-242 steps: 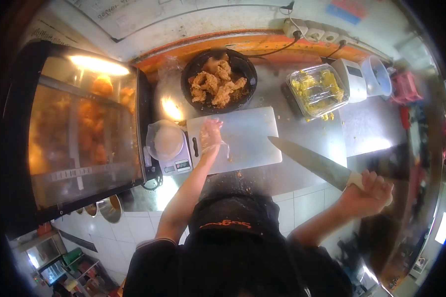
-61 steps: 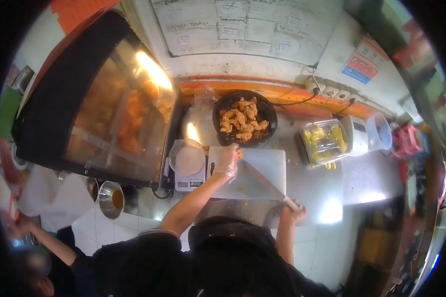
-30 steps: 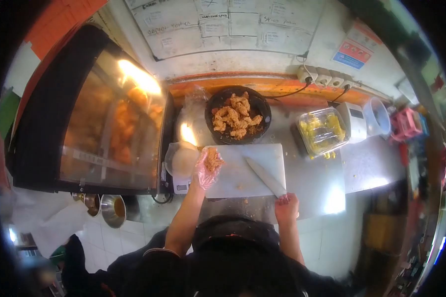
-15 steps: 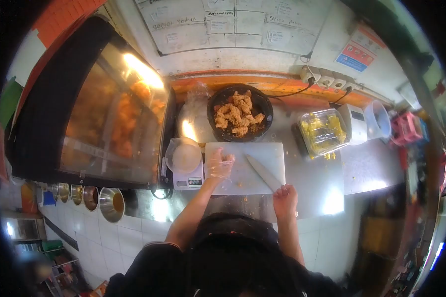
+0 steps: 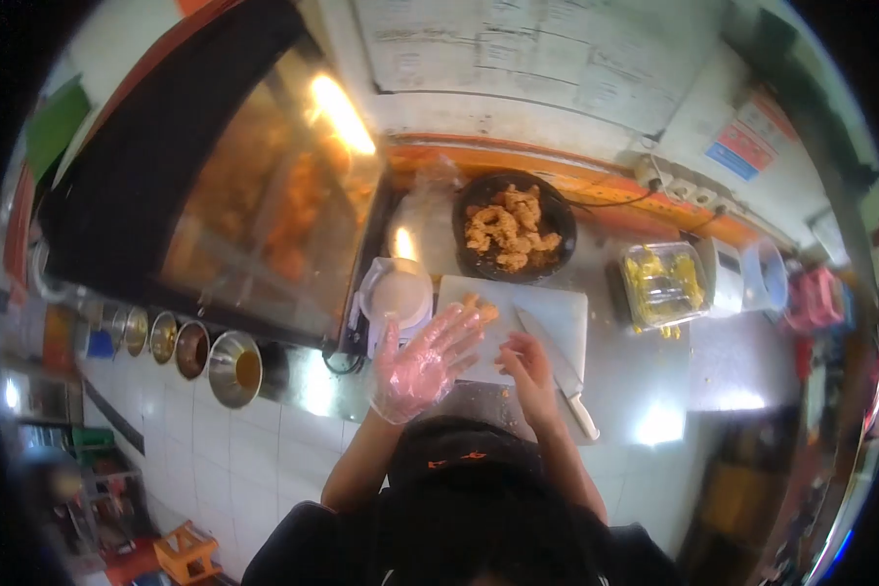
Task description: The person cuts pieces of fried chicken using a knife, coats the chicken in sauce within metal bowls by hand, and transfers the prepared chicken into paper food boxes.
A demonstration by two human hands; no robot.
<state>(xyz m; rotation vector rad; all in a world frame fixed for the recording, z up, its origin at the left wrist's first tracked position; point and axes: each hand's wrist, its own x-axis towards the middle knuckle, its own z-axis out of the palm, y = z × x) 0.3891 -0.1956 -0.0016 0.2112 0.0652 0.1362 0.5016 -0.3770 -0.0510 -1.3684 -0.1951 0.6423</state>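
Observation:
My left hand [image 5: 418,366], in a clear plastic glove, is raised with the palm showing and its fingers spread; nothing is in it. Bare, my right hand [image 5: 528,376] hovers over the near edge of the white cutting board [image 5: 469,291], fingers loosely bent and apart, holding nothing. A knife [image 5: 582,414] lies on the right part of the board, its pale handle sticking out over the near edge. Behind my left fingertips sits a small piece of fried chicken [image 5: 482,310], partly hidden. Beyond the board, a black pan [image 5: 466,260] holds several fried chicken pieces [image 5: 510,230].
A white kitchen scale [image 5: 366,311] with a bowl [image 5: 398,293] stands left of the board, beside a lit glass display cabinet [image 5: 234,205]. To the right are a clear tub [image 5: 666,285] with yellow food and a white device [image 5: 723,273]. Metal bowls [image 5: 234,371] hang at left.
My right hand has let go of the knife and moved left. My left hand has lifted off the chicken piece, come nearer and opened. The view has shifted slightly.

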